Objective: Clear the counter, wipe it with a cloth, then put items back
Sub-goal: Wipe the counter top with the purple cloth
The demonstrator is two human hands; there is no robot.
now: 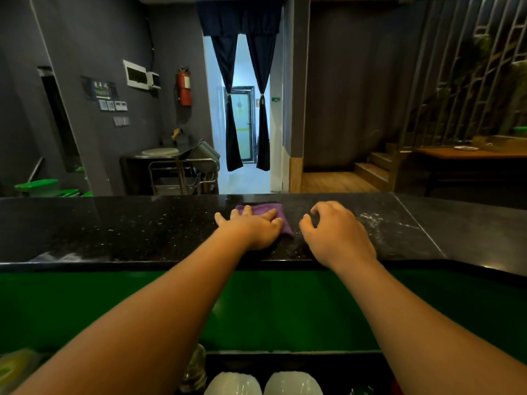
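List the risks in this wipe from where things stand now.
1. The small purple cloth sits close to the far edge of the black speckled stone counter; a forward push by the left hand may sweep dirt onto the floor.
2. The white speckled residue lies right of the right hand, away from the cloth, and may get missed.

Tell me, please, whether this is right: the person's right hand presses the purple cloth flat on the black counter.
Not quite: the left hand presses the purple cloth flat on the black counter; the right hand rests beside it, holding nothing. The head view shows this.
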